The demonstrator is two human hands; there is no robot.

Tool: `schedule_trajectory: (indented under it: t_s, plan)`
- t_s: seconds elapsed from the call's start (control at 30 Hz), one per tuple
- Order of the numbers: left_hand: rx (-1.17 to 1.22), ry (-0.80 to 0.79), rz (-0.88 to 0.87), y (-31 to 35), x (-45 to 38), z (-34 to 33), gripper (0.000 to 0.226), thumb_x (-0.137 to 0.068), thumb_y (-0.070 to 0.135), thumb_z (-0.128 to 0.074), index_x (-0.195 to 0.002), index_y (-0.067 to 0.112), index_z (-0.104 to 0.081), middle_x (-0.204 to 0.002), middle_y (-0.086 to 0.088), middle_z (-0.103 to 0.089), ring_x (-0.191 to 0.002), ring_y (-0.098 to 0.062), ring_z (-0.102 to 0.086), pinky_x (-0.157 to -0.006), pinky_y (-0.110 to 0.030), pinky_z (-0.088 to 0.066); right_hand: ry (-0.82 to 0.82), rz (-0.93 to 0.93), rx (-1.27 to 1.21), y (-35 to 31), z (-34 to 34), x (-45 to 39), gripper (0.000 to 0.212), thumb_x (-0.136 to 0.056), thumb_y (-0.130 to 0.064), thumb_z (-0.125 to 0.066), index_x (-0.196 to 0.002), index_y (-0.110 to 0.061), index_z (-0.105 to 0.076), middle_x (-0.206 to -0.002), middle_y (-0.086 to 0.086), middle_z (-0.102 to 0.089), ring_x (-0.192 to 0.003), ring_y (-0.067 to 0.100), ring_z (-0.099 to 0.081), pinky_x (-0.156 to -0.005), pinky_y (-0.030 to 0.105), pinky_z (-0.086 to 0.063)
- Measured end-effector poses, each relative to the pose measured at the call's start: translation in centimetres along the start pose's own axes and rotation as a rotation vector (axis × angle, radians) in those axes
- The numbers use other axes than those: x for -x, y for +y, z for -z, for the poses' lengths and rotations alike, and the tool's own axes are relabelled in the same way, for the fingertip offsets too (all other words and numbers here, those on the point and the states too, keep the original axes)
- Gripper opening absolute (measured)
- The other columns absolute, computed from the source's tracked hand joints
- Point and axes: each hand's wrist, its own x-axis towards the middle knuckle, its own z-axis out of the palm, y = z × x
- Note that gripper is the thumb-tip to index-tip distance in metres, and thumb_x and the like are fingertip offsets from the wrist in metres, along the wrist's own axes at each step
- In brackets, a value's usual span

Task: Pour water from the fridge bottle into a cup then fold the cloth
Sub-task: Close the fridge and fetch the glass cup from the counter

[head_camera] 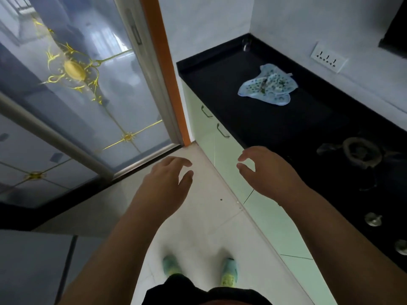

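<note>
Cloth [267, 84] lies crumpled on desk [220, 69]; nothing is held, fingers of both hands [163, 183] [268, 170] relaxed; bottle must be fetched first.

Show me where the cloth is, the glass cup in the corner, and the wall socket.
cloth [267, 86]: head view, on the patterned middle of the crumpled fabric.
glass cup [246, 44]: head view, on its clear side wall.
wall socket [328, 60]: head view, on the white faceplate.

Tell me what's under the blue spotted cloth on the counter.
The cloth lies crumpled on the black countertop. Only the countertop shows around it; anything beneath its folds is covered.
</note>
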Motion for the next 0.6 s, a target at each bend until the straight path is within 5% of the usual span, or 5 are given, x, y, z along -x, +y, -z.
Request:
schedule_trajectory:
  t_s: [0.27, 0.47, 0.6]
  plan:
    - [0.022, -0.022, -0.136, -1.5, -10.8, 1.3, 0.031, -0.105, 0.038, -0.054, -0.132, 0.028, -0.063, -0.137, 0.004, -0.062, -0.123, -0.019, -0.06, -0.106, -0.042, -0.051, 0.061, -0.113, 0.01, -0.2, 1.1, -7.0, 0.03, -0.101, -0.038, -0.062, -0.126, -0.021, -0.069, -0.137, -0.004, -0.061, -0.113, 0.016, -0.065, -0.098, 0.031, -0.051]
    - [0.031, -0.095, -0.289, -3.1, -20.1, 3.9, 0.03, -0.106, 0.032, -0.055, -0.132, 0.021, -0.065, -0.128, 0.002, -0.066, -0.099, -0.008, -0.054, -0.095, -0.026, -0.048, 0.192, -0.232, 0.014, -2.3, 2.1, -12.3, 0.024, -0.1, -0.038, -0.063, -0.117, -0.024, -0.07, -0.13, -0.005, -0.064, -0.112, 0.017, -0.065, -0.095, 0.034, -0.052]
    - [0.0, -0.127, -0.378, -3.4, -26.6, 5.7, 0.03, -0.105, 0.034, -0.057, -0.132, 0.024, -0.063, -0.135, 0.004, -0.064, -0.114, -0.011, -0.061, -0.096, -0.021, -0.043, 0.269, -0.335, -0.007, -3.9, 2.8, -15.7, 0.024, -0.099, -0.04, -0.063, -0.118, -0.027, -0.069, -0.131, -0.006, -0.063, -0.112, 0.015, -0.064, -0.091, 0.03, -0.049]
